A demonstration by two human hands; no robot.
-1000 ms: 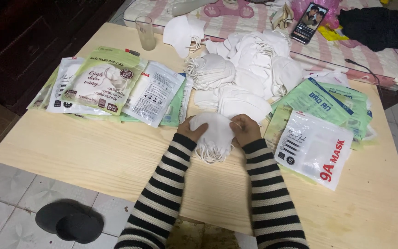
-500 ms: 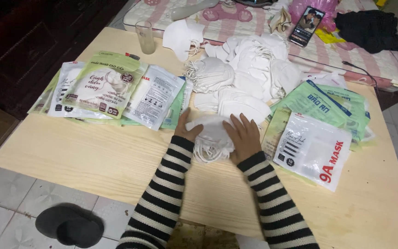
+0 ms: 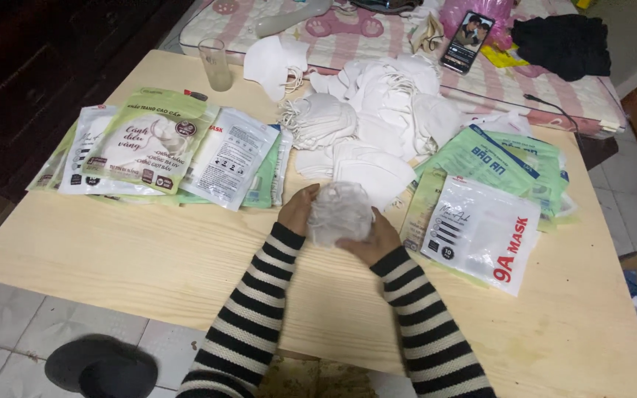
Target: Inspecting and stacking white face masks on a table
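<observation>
Both my hands hold one white face mask [image 3: 338, 212], lifted a little above the pale wooden table [image 3: 186, 258]. My left hand [image 3: 296, 210] grips its left edge and my right hand [image 3: 374, 237] cups it from below on the right. Both arms wear black-and-white striped sleeves. Just beyond the hands lies a heap of loose white masks [image 3: 377, 121]. Left of it lie green and white mask packets [image 3: 149, 151]. More packets [image 3: 484, 221] lie to the right, a white one on top.
A clear drinking glass [image 3: 215, 64] stands at the table's far left. Behind the table is a pink patterned bed [image 3: 377, 37] with a phone [image 3: 468, 33] and dark clothing [image 3: 562, 44]. A dark slipper [image 3: 101, 366] lies on the tiled floor at lower left.
The mask lay pressed flat on the table under both hands; now both hands have gathered it and raised it off the table. The right hand turned palm-up beneath it.
</observation>
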